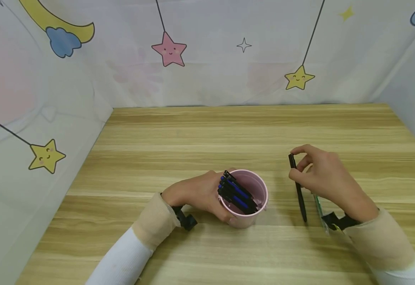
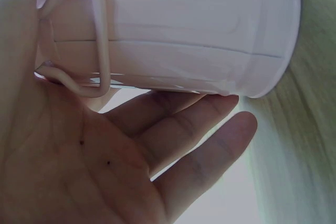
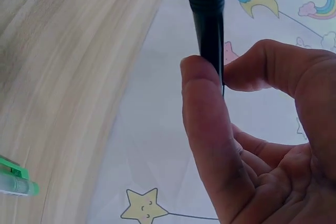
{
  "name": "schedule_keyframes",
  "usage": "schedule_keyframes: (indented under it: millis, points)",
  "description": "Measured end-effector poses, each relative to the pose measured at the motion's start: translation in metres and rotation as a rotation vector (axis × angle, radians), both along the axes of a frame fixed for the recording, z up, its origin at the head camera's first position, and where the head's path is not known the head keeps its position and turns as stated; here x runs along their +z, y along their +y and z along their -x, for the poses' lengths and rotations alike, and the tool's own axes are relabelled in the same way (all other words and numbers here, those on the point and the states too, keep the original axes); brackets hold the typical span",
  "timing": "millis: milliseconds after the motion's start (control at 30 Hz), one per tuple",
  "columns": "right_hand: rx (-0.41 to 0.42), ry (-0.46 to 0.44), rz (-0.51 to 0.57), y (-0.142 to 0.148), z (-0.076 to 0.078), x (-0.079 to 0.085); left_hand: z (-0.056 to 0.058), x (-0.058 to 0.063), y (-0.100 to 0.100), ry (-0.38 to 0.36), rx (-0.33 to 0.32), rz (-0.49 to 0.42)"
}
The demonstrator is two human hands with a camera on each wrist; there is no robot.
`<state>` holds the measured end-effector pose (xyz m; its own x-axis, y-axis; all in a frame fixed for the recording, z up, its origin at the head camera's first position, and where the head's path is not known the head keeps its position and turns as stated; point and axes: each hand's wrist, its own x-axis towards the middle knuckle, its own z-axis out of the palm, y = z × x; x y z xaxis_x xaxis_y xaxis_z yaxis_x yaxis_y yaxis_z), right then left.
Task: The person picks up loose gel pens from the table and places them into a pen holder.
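My left hand point(image 1: 199, 193) grips a small pink bucket point(image 1: 243, 222) from its left side, thumb at the front. Up close in the left wrist view, the bucket's wall point(image 2: 173, 19) and a looped wire handle point(image 2: 102, 35) lie against the palm. Several black pens with blue parts point(image 1: 238, 194) lean inside the bucket. To the right of it, my right hand point(image 1: 317, 170) pinches a black pen point(image 1: 301, 202) near its upper end between thumb and forefinger. The pen slants steeply, its tip toward the front. Under that hand lies a clear pen with green parts point(image 1: 319, 206), partly hidden.
The wooden table point(image 1: 179, 138) reaches back to a pale cloth backdrop point(image 1: 214, 79) printed with stars and a moon. More of that cloth closes off the left and right sides. Black camera straps point(image 1: 186, 219) sit on both wrists.
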<state>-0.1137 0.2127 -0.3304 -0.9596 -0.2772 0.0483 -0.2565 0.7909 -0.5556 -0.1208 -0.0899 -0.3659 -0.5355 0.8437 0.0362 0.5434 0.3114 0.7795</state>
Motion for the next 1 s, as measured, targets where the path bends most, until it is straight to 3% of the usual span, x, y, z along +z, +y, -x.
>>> schedule_keyframes:
  millis: [500,1000]
  points:
    - [-0.041,0.113,0.172,-0.0032,-0.0064,0.0035,-0.0005,-0.0001,0.0,0.004,0.003,0.001]
    - [0.008,0.254,0.403,-0.008,-0.0088,0.0068,0.0005,0.0002,-0.0002,-0.008,-0.02,-0.011]
